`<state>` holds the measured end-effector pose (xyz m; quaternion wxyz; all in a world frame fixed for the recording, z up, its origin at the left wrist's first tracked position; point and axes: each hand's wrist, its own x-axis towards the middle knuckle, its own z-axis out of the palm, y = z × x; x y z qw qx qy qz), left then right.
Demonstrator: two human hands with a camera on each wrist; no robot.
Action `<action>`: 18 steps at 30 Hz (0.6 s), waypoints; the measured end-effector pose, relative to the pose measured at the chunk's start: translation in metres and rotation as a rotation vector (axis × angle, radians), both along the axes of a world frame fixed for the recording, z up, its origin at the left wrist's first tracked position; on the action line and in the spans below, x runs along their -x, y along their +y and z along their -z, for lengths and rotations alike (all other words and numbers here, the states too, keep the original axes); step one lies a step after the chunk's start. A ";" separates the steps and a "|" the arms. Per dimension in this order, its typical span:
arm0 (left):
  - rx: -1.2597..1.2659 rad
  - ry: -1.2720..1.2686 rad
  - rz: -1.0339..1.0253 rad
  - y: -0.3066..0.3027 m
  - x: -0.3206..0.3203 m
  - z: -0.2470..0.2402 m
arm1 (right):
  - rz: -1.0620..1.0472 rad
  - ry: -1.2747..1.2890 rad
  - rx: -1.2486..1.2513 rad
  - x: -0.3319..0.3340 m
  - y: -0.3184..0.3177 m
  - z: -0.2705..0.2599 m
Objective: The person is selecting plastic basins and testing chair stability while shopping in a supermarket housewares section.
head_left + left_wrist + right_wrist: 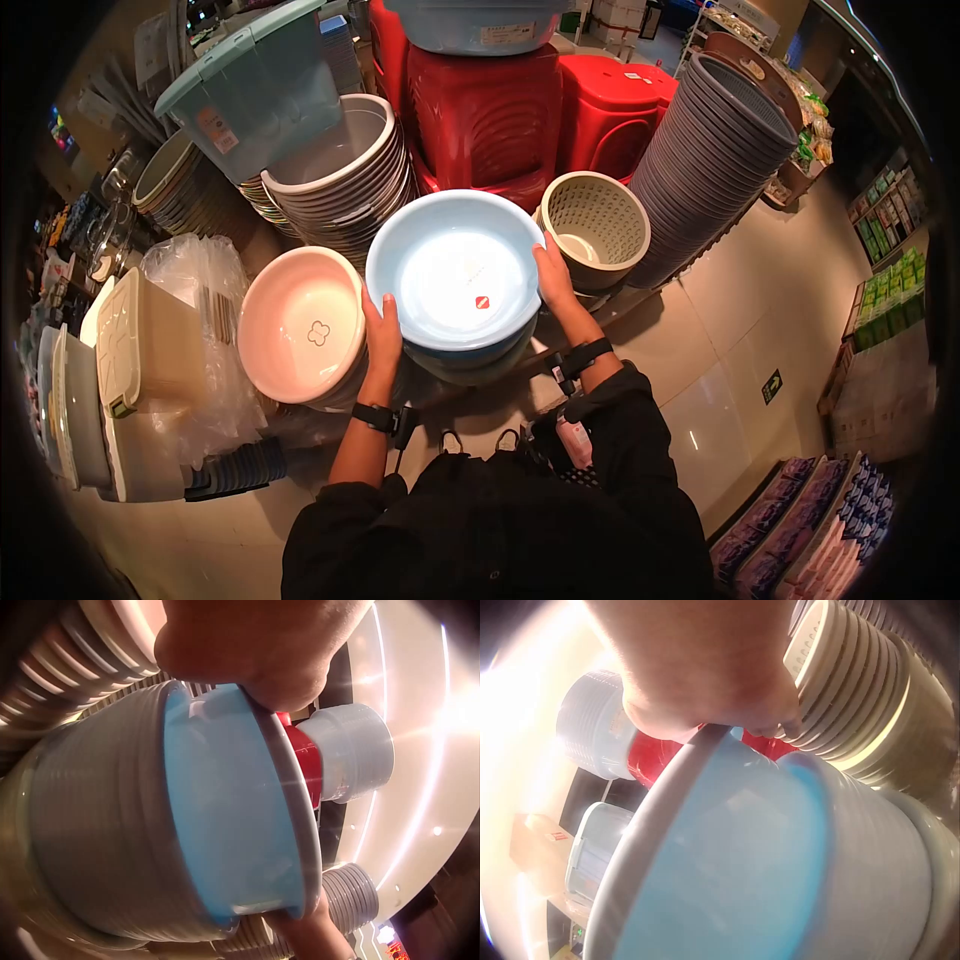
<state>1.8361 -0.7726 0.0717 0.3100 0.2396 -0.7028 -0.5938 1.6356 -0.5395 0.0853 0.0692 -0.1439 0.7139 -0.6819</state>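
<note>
A round light blue plastic basin (450, 265) with a small red sticker inside is held at its rim by both hands, one on each side. My left hand (382, 335) grips the left rim, thumb on top. On the opposite side my right hand (553, 275) grips the right rim. Beneath it stands a stack of nested basins (97, 817); in both wrist views the basin's blue side (720, 862) rises well above the stack's top rim. To the left sits a pink basin (295, 335) with a flower-like mark. A beige perforated basket (625, 230) is close by my right hand.
Behind are red plastic stools (485, 120) with a blue-grey tub (475, 25) on top. Stacked grey buckets (345, 170) stand back left, a tall grey stack (700, 150) back right. Plastic-wrapped bins (155, 350) are at far left. Tiled floor (720, 320) stretches along the right.
</note>
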 end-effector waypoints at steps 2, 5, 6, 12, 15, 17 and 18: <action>0.011 -0.030 -0.005 0.001 0.000 0.004 | 0.018 0.018 -0.083 0.002 -0.002 0.013; -0.011 -0.032 0.001 -0.002 -0.001 0.023 | 0.004 -0.043 -0.072 0.005 -0.004 0.036; -0.001 -0.051 -0.015 -0.001 -0.001 0.025 | 0.003 -0.044 -0.074 0.003 -0.004 0.036; 0.059 -0.091 -0.032 0.000 -0.002 0.038 | -0.006 -0.030 -0.200 -0.006 -0.001 0.039; 0.070 -0.119 -0.038 0.002 -0.001 0.041 | 0.005 -0.042 -0.236 -0.011 0.000 0.030; 0.070 -0.132 -0.038 0.002 -0.001 0.041 | 0.011 -0.027 -0.267 -0.015 -0.001 0.026; 0.044 -0.120 -0.030 0.002 -0.001 0.041 | 0.018 -0.028 -0.266 -0.013 -0.001 0.027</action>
